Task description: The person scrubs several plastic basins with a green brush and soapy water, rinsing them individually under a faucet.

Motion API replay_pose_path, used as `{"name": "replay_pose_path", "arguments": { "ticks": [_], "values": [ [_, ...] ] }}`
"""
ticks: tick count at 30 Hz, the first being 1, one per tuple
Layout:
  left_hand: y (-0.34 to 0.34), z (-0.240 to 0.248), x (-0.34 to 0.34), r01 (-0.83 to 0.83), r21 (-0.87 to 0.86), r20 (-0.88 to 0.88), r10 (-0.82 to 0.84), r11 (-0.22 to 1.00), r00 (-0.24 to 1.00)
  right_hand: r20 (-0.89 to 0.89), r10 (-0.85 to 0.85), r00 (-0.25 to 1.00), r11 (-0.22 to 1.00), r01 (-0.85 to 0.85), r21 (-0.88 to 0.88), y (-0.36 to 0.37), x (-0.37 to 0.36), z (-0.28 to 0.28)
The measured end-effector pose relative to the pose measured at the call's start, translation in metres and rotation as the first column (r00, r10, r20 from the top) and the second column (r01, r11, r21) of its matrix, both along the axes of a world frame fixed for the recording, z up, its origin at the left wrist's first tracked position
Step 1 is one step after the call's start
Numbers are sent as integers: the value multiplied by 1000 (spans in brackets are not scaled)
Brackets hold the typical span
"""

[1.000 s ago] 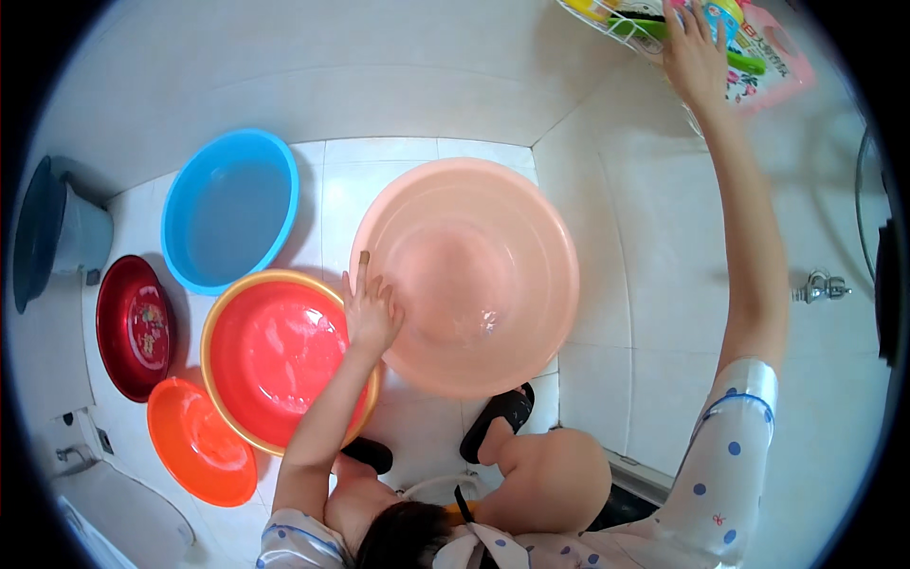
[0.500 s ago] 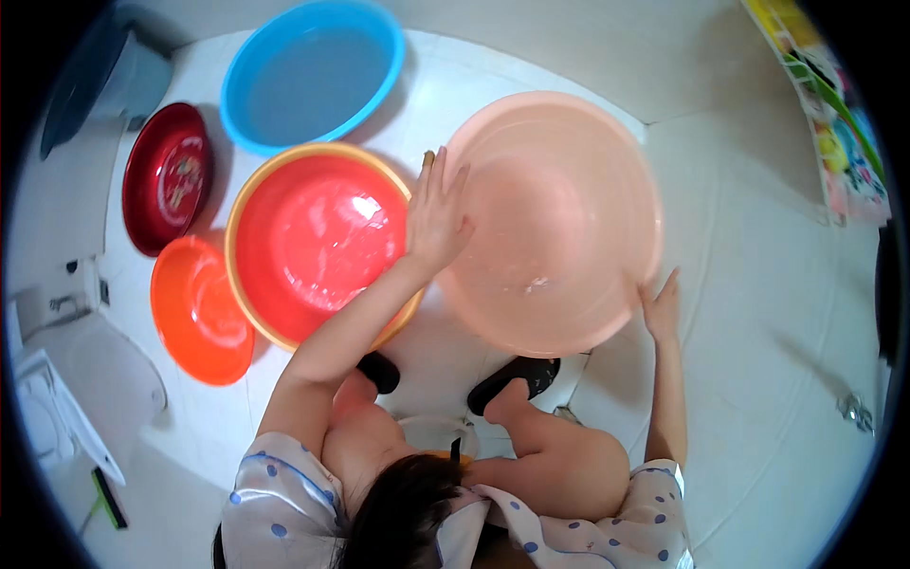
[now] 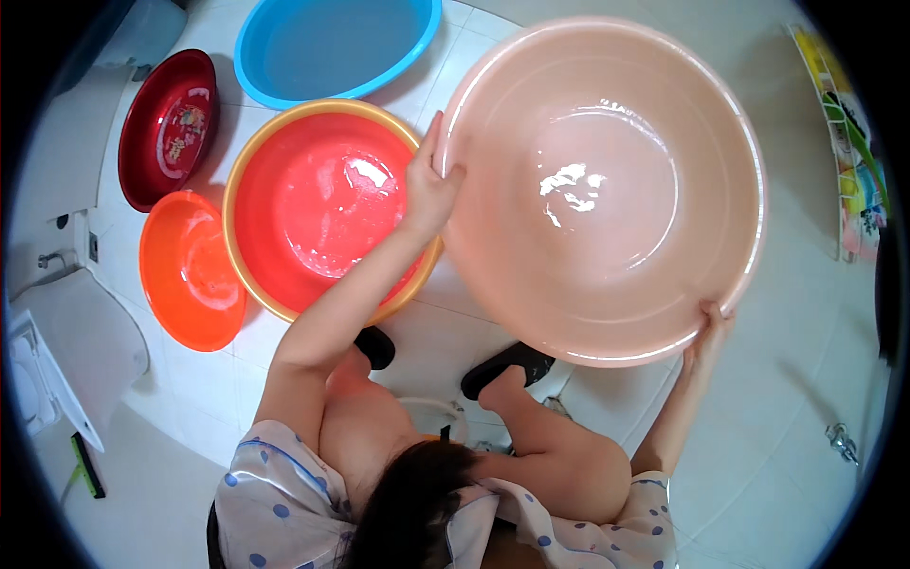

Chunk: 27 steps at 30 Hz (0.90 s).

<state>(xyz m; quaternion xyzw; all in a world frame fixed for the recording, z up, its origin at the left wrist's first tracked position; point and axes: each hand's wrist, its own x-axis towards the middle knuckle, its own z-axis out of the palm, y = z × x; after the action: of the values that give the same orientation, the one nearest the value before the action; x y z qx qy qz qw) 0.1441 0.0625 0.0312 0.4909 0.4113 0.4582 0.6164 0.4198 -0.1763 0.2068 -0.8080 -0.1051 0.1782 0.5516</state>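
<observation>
A large pale pink basin [image 3: 607,275] is held up off the floor between my two hands. Its left rim is in the grip of my left hand [image 3: 432,190], thumb on the inner side and fingers outside. My right hand [image 3: 709,332] is closed over the near right rim, with the thumb inside and the other fingers mostly hidden beneath. Only a few bright glints show on the basin's bottom. Just left of it stands a red basin with a golden rim [image 3: 248,275], partly under my left forearm.
Left of these lie an orange basin [image 3: 190,275] and a dark red basin [image 3: 152,123]. A blue basin with water [image 3: 431,38] stands at the back. A toilet [image 3: 95,341] is far left, a wall tap [image 3: 840,443] at right, and a colourful rack [image 3: 858,142] on the right wall.
Both hands have closed on the pale pink basin's rim. It has risen from the floor and moved slightly right. The surroundings sit a little differently as the view shifted.
</observation>
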Motion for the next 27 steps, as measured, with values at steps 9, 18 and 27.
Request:
{"name": "replay_pose_path", "arguments": {
  "ticks": [9,18,27],
  "values": [
    [13,31,-43,-64,-305,380,183,950,907,200,59,978,992,-80,99,45,-70,101],
    [13,6,-95,-13,-546,511,345,838,787,260,282,923,940,-321,119,87,-146,122],
    [-7,-51,-100,188,-642,678,436,743,592,369,486,792,834,-546,75,101,-203,118]
  ]
}}
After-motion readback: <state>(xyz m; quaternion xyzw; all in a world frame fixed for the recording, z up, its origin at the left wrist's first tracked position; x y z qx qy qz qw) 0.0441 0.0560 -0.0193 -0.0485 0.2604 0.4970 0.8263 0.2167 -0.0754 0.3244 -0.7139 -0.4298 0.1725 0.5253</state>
